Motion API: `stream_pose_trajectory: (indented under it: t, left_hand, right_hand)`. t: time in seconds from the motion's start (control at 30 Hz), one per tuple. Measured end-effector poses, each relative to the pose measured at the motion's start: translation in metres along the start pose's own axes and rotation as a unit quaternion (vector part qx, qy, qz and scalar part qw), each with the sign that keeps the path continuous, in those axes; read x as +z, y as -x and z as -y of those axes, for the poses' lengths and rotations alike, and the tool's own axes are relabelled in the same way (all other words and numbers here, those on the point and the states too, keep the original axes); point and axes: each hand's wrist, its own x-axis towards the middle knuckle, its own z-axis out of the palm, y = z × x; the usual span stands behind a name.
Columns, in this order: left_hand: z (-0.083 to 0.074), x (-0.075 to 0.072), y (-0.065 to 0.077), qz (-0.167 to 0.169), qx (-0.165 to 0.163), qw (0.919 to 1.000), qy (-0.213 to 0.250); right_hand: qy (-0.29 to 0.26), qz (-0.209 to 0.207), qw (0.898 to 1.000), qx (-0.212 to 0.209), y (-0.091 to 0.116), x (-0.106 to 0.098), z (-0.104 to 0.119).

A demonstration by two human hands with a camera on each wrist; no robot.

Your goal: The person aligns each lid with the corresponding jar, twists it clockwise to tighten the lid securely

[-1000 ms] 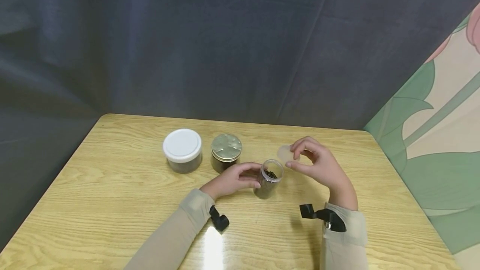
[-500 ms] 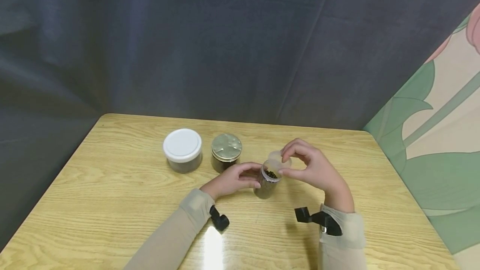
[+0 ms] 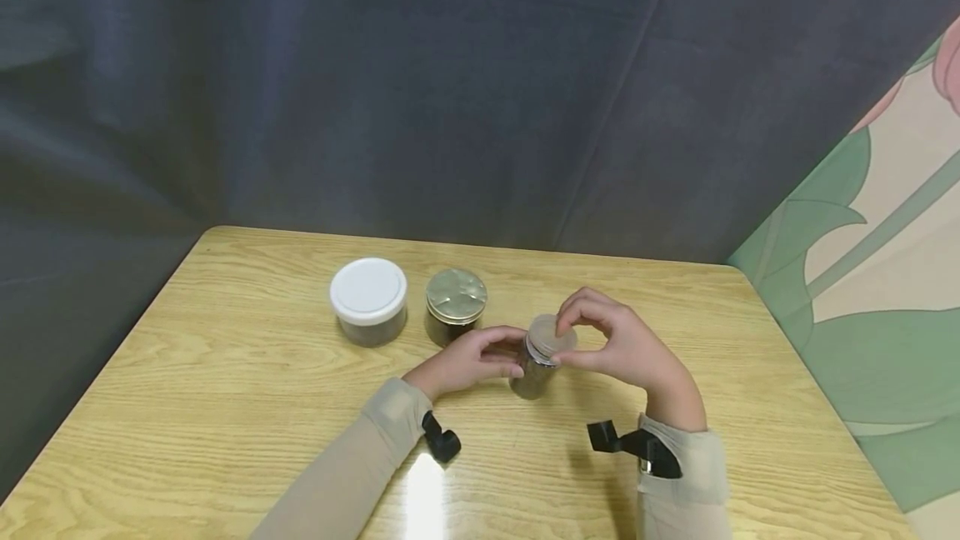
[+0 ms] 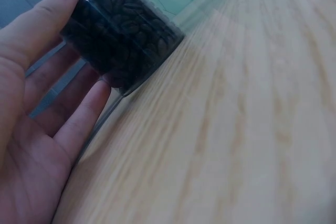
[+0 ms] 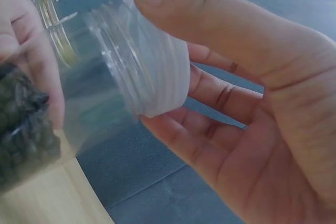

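Note:
A clear jar [image 3: 532, 379] of dark beans, which look like coffee beans in the left wrist view [image 4: 128, 30], stands on the table. My left hand [image 3: 471, 362] grips it from the left, thumb in front and fingers behind. Between the thumb and fingers of my right hand [image 3: 618, 342] is a translucent lid [image 3: 551, 334], pinched at its edge. The lid sits at the jar's mouth; in the right wrist view the lid [image 5: 170, 72] meets the threaded neck [image 5: 118, 56]. Whether the threads are engaged, I cannot tell.
Behind my left hand stands a jar with a gold lid [image 3: 457, 296]. Farther left is a wider tub with a white lid [image 3: 368, 292]. Both rest on the wooden table [image 3: 247, 373]. A dark curtain [image 3: 450, 90] hangs behind the table's far edge.
My right hand has brought the lid leftward and down from beside the jar onto its mouth. My left hand has kept its grip on the jar.

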Motion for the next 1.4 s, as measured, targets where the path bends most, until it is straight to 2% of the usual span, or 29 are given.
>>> stream_pose_trajectory:
  t: [0.23, 0.4, 0.63, 0.77, 0.9, 1.1, 1.4]
  left_hand:
    - [-0.001, 0.0, -0.002, 0.0, 0.005, 1.0, -0.001]
    - [0.001, 0.002, -0.005, 0.004, 0.007, 0.9999, 0.009]
    - [0.003, 0.008, -0.01, 0.016, 0.005, 0.9998, 0.01]
    - [0.002, 0.009, -0.011, 0.013, 0.005, 0.9999, 0.007]
    - [0.003, 0.008, -0.011, 0.01, 0.005, 0.9999, 0.0]
    - [0.004, 0.007, -0.011, 0.009, 0.001, 1.0, 0.003]
    - [0.0, 0.007, -0.009, 0.013, 0.001, 0.9999, 0.003]
  right_hand:
    - [0.031, 0.011, 0.999, 0.01, -0.001, 0.0, 0.002]
    - [0.057, -0.003, 0.998, 0.003, 0.0, -0.003, 0.003]
    - [0.085, 0.001, 0.995, 0.06, 0.009, -0.008, 0.003]
    - [0.099, 0.009, 0.991, 0.087, 0.013, -0.005, 0.003]
    - [0.124, -0.003, 0.987, 0.106, 0.015, 0.0, 0.004]
    - [0.151, -0.031, 0.983, 0.099, 0.016, 0.008, 0.005]
    - [0.16, -0.045, 0.984, 0.069, 0.014, 0.011, 0.007]
